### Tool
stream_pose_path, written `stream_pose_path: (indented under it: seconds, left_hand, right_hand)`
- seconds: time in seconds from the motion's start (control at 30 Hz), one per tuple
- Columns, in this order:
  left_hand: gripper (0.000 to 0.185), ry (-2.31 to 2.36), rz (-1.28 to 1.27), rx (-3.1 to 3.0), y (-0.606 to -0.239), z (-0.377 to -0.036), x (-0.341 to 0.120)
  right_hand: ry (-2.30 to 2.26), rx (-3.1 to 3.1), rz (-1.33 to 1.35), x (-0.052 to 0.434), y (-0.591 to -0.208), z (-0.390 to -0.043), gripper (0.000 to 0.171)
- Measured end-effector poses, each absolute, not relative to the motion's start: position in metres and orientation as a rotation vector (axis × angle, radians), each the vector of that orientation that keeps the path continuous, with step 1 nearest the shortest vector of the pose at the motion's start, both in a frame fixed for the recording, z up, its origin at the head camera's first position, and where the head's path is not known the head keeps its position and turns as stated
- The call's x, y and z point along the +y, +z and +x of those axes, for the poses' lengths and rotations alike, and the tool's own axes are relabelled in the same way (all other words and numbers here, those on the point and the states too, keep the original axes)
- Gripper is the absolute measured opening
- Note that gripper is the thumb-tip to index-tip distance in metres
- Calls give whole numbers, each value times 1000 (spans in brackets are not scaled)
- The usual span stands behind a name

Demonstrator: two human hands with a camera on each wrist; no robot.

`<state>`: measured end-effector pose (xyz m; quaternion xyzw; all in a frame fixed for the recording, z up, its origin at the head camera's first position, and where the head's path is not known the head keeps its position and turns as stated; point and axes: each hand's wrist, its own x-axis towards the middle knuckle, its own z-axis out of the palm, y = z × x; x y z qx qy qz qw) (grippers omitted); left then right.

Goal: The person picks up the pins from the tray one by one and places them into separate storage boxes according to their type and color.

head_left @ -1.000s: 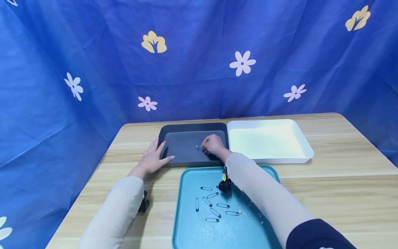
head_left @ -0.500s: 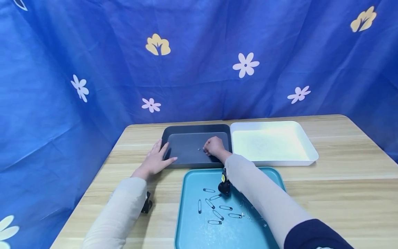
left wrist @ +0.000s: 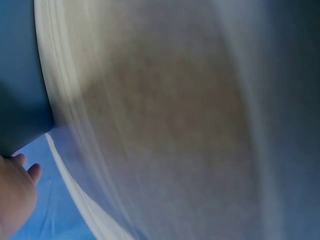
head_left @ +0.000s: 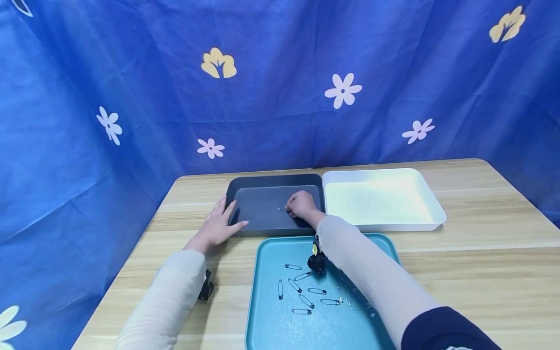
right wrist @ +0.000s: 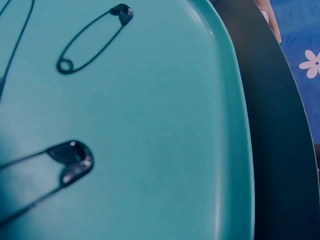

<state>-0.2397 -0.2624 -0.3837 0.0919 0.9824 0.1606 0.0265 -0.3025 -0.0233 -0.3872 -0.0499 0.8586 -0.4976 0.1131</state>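
Right hand (head_left: pixel 300 204) curled inside the dark grey rectangular plastic tray (head_left: pixel 258 181), fingertips beside a tiny silver safety pin (head_left: pixel 280 209) at its 9 o'clock; contact unclear. Left hand (head_left: pixel 217 225) flat and relaxed, resting on that tray's 8 o'clock corner. Black safety pins (head_left: pixel 302 291) lying in the teal plastic tray (head_left: pixel 271 330) at 6 o'clock on the wooden desk (head_left: pixel 481 262).

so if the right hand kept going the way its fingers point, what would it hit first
Most likely the small pin lying in the dark tray, just left of the right hand; its curled fingers face that way. Whether they already touch it is too small to tell.
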Motion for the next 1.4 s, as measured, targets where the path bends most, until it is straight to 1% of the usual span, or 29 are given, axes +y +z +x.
stream_pose_path:
  seconds: [0.47, 0.77, 1.13, 1.4]
  left_hand:
    - [86, 513, 278, 3017, -383, -240, -262]
    - [87, 494, 291, 3014, -385, -242, -262]
    - [86, 490, 301, 3020, -383, -244, -262]
    - [85, 483, 302, 3023, -384, -244, -262]
  right_hand:
    - [-1307, 2603, -288, -18, -381, -296, 11]
    - [-1450, 2474, -340, -7, -373, -290, 14]
    - [-1543, 2390, -384, 11, -356, -279, 16]
    - [-1499, 2358, -320, 25, -344, -265, 21]
